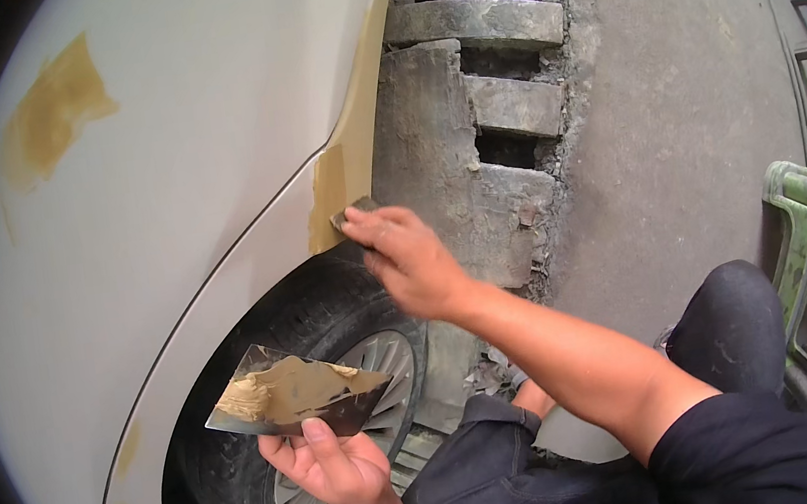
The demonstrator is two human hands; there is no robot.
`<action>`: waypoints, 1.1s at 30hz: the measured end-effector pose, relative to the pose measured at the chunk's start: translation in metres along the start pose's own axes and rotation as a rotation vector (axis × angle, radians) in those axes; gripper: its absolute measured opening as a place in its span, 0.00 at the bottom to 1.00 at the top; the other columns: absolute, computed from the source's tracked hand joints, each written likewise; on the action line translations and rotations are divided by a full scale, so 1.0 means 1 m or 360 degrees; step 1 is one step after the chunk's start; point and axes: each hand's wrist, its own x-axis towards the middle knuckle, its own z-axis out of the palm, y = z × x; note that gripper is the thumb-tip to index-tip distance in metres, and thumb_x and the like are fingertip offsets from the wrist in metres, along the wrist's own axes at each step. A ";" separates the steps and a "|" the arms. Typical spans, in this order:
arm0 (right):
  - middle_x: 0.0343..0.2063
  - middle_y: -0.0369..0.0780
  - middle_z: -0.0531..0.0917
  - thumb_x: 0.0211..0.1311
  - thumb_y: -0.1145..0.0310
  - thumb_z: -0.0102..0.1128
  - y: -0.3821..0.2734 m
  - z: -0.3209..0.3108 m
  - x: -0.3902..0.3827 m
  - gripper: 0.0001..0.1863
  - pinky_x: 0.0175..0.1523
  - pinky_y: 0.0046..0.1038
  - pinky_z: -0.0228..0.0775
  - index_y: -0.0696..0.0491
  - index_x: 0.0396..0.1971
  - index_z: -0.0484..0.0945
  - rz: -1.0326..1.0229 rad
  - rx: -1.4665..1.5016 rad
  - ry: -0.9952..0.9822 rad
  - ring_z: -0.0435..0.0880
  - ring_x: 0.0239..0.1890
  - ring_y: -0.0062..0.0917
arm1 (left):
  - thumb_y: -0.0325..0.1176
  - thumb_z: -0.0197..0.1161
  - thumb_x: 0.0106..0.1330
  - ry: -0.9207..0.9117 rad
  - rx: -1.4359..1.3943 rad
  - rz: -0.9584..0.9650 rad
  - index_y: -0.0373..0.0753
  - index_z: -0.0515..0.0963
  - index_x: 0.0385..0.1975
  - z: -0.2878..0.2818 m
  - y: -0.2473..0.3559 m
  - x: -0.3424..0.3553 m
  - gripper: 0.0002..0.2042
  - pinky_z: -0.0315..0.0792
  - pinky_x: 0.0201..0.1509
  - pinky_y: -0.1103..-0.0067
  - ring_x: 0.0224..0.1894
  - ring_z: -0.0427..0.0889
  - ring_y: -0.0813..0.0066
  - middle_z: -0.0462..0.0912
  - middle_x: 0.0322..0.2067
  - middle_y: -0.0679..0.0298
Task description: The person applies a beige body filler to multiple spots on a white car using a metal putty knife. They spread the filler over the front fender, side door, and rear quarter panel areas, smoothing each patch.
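Observation:
My right hand (397,256) grips a small dark spreader (356,210) at the tan filler strip (326,196) along the panel edge above the wheel arch. My left hand (329,468) holds a flat plate (298,391) smeared with tan filler, with a thicker mound at its left end, in front of the wheel. The white car panel (163,100) has other tan patches, one high at the left (58,108) and smaller ones low beside the arch.
The tire (216,446) and hubcap (303,501) sit below the panel. Broken concrete slabs with dark gaps (516,102) run beside the car. A green, worn plastic stool (804,233) lies at the right edge. My bent legs (720,324) are below.

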 end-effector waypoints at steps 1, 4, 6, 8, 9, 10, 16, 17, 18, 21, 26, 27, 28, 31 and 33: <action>0.64 0.45 0.81 0.60 0.78 0.63 -0.003 0.006 -0.008 0.26 0.68 0.45 0.67 0.52 0.60 0.79 0.0020 -0.0001 0.0012 0.77 0.63 0.43 | 0.24 0.54 0.76 0.0021 0.0004 -0.0007 0.33 0.58 0.72 0.000 0.000 0.001 0.26 0.67 0.74 0.60 0.68 0.73 0.58 0.71 0.68 0.49; 0.63 0.43 0.82 0.60 0.78 0.63 -0.015 0.019 -0.026 0.25 0.65 0.44 0.68 0.54 0.59 0.80 0.0060 0.0052 0.0044 0.78 0.63 0.42 | 0.23 0.54 0.76 0.0039 0.0045 -0.0016 0.33 0.59 0.71 0.002 0.010 0.001 0.25 0.68 0.73 0.60 0.67 0.74 0.59 0.72 0.67 0.49; 0.63 0.42 0.82 0.61 0.77 0.63 -0.011 0.010 -0.026 0.24 0.64 0.44 0.68 0.53 0.60 0.80 0.0050 0.0002 -0.0005 0.78 0.63 0.41 | 0.23 0.53 0.76 0.0054 -0.0007 -0.0016 0.33 0.59 0.71 0.008 0.004 0.000 0.24 0.68 0.73 0.61 0.67 0.74 0.59 0.72 0.66 0.49; 0.64 0.43 0.80 0.62 0.78 0.63 -0.011 -0.006 -0.027 0.25 0.68 0.42 0.68 0.53 0.62 0.78 0.0054 -0.0059 -0.0151 0.77 0.64 0.43 | 0.23 0.53 0.76 0.0053 -0.0027 -0.0022 0.33 0.60 0.71 0.011 0.003 -0.001 0.24 0.68 0.73 0.60 0.67 0.75 0.59 0.72 0.66 0.49; 0.65 0.43 0.80 0.63 0.78 0.62 -0.012 -0.011 -0.026 0.26 0.69 0.42 0.68 0.53 0.63 0.78 0.0132 -0.0092 -0.0267 0.76 0.64 0.43 | 0.23 0.53 0.76 0.0037 -0.0052 -0.0016 0.33 0.59 0.71 0.011 0.005 0.000 0.24 0.68 0.73 0.60 0.67 0.75 0.59 0.72 0.66 0.49; 0.65 0.44 0.80 0.63 0.77 0.62 -0.009 -0.018 -0.019 0.26 0.70 0.42 0.68 0.53 0.63 0.78 0.0057 -0.0074 -0.0136 0.76 0.65 0.43 | 0.23 0.53 0.76 0.0020 -0.0069 0.0000 0.33 0.59 0.71 0.012 0.004 0.000 0.24 0.68 0.73 0.60 0.67 0.75 0.58 0.72 0.66 0.49; 0.65 0.46 0.79 0.66 0.76 0.58 0.006 -0.056 0.052 0.25 0.73 0.39 0.65 0.56 0.63 0.77 0.0132 -0.0182 -0.0049 0.74 0.67 0.42 | 0.23 0.52 0.77 -0.0032 -0.0073 0.0005 0.33 0.60 0.71 0.009 0.006 -0.001 0.24 0.68 0.74 0.60 0.67 0.75 0.58 0.72 0.67 0.49; 0.65 0.45 0.79 0.66 0.76 0.58 0.006 -0.059 0.059 0.24 0.73 0.39 0.65 0.55 0.63 0.78 0.0125 -0.0179 -0.0071 0.74 0.67 0.42 | 0.23 0.52 0.77 -0.0048 -0.0056 0.0018 0.33 0.60 0.71 0.007 0.006 -0.001 0.24 0.68 0.74 0.60 0.67 0.75 0.58 0.72 0.67 0.49; 0.64 0.45 0.80 0.66 0.76 0.58 0.006 -0.060 0.064 0.24 0.73 0.39 0.65 0.55 0.63 0.78 0.0131 -0.0174 -0.0102 0.74 0.67 0.42 | 0.23 0.52 0.77 -0.0033 -0.0070 0.0004 0.33 0.60 0.71 0.006 0.005 -0.001 0.24 0.68 0.74 0.60 0.67 0.75 0.58 0.72 0.67 0.49; 0.64 0.44 0.80 0.67 0.76 0.58 0.003 -0.058 0.071 0.23 0.72 0.39 0.66 0.54 0.62 0.79 0.0047 -0.0237 -0.0118 0.74 0.67 0.42 | 0.23 0.52 0.77 -0.0015 -0.0088 0.0005 0.33 0.59 0.71 0.003 0.003 -0.002 0.24 0.68 0.74 0.60 0.67 0.75 0.58 0.72 0.67 0.49; 0.64 0.39 0.80 0.67 0.75 0.56 -0.005 -0.053 0.067 0.22 0.68 0.46 0.65 0.50 0.61 0.80 -0.0127 -0.0371 -0.0117 0.74 0.67 0.41 | 0.23 0.53 0.77 0.0018 -0.0067 0.0010 0.33 0.60 0.71 0.000 0.001 -0.002 0.24 0.68 0.74 0.60 0.67 0.75 0.58 0.72 0.67 0.49; 0.65 0.38 0.80 0.67 0.74 0.56 -0.004 -0.056 0.066 0.22 0.67 0.49 0.64 0.49 0.61 0.80 -0.0141 -0.0422 -0.0192 0.74 0.67 0.40 | 0.23 0.53 0.77 0.0020 -0.0090 -0.0003 0.33 0.60 0.71 0.000 0.000 -0.002 0.24 0.68 0.74 0.60 0.67 0.75 0.58 0.72 0.67 0.49; 0.65 0.38 0.80 0.67 0.75 0.56 -0.004 -0.058 0.066 0.23 0.67 0.49 0.64 0.49 0.61 0.80 -0.0210 -0.0451 -0.0143 0.74 0.67 0.40 | 0.23 0.53 0.77 0.0010 -0.0098 -0.0005 0.33 0.60 0.71 -0.001 0.000 -0.002 0.24 0.68 0.74 0.60 0.67 0.75 0.58 0.72 0.67 0.49; 0.65 0.38 0.80 0.66 0.75 0.56 -0.002 -0.062 0.069 0.23 0.68 0.49 0.62 0.49 0.61 0.80 -0.0272 -0.0546 -0.0168 0.73 0.68 0.40 | 0.23 0.53 0.77 -0.0014 -0.0096 0.0008 0.33 0.60 0.71 -0.002 -0.001 -0.002 0.24 0.68 0.74 0.61 0.67 0.75 0.58 0.72 0.67 0.49; 0.66 0.37 0.80 0.66 0.75 0.56 -0.001 -0.063 0.072 0.23 0.68 0.48 0.62 0.49 0.61 0.80 -0.0321 -0.0553 -0.0100 0.73 0.68 0.41 | 0.23 0.52 0.77 -0.0016 -0.0089 0.0012 0.33 0.60 0.71 -0.004 -0.002 -0.002 0.24 0.69 0.74 0.61 0.67 0.75 0.58 0.72 0.67 0.49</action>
